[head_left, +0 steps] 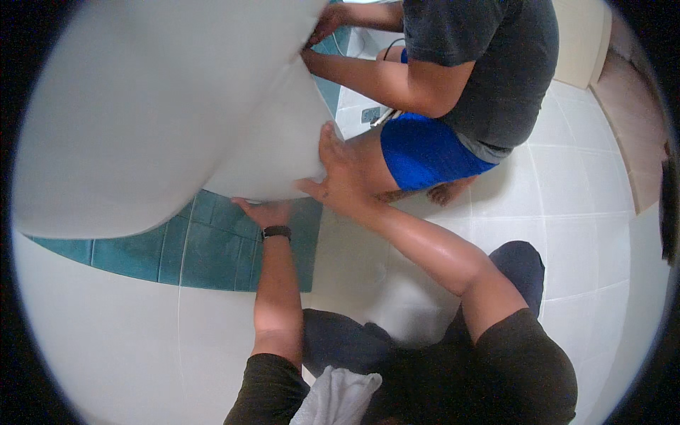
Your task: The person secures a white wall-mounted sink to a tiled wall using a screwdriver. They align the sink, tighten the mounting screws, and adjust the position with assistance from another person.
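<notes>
A white panel [265, 142] stands under the rounded edge of a large smooth white body [134, 106] that looks like a bathtub. My left hand [265, 212] grips the panel's lower edge, its fingers partly hidden behind it and a dark band on the wrist. Higher up, my right hand [336, 170] holds the panel's right side edge, thumb on the front face and a finger pointing up along the edge. A co-worker crouches at the far side, and that person's hands [317, 35] are at the panel's upper end.
Teal tiles [219, 244] cover a strip beneath the white body. The co-worker's blue shorts [428, 152] and bare foot [450, 191] are close to my right forearm. Pale floor tiles [574, 212] spread to the right. A white towel [338, 397] hangs in front of me.
</notes>
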A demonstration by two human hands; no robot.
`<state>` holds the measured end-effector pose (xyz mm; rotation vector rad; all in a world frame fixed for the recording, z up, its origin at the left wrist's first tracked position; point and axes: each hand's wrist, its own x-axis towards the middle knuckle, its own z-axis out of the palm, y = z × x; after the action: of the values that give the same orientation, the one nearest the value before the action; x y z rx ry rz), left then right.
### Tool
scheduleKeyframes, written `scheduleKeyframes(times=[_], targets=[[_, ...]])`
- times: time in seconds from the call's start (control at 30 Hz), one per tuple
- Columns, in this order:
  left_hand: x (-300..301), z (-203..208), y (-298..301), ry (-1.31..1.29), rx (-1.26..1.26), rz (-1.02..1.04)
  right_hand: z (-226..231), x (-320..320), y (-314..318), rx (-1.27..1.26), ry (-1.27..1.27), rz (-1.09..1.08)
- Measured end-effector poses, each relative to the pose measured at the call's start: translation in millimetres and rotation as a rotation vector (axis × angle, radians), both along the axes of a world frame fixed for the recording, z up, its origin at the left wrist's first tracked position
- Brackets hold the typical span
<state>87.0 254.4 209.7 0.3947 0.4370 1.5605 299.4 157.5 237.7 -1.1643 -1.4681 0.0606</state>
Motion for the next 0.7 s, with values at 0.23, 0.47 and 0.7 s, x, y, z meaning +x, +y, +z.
scheduleKeyframes(times=[0.23, 0.47, 0.7], targets=[[-11.7, -10.0, 0.0, 0.017, 0.024, -0.038, 8.2, -5.2, -7.4, -0.028, 0.032, 0.013], [-27.5, -22.4, 11.6, 0.079, 0.188, -0.043, 10.3, -10.9, -8.1, -0.104, 0.011, 0.015], [-21.0, -24.8, 15.0, -0.046, 0.142, -0.05, 11.4, -7.4, -7.0, -0.057, -0.012, 0.029]])
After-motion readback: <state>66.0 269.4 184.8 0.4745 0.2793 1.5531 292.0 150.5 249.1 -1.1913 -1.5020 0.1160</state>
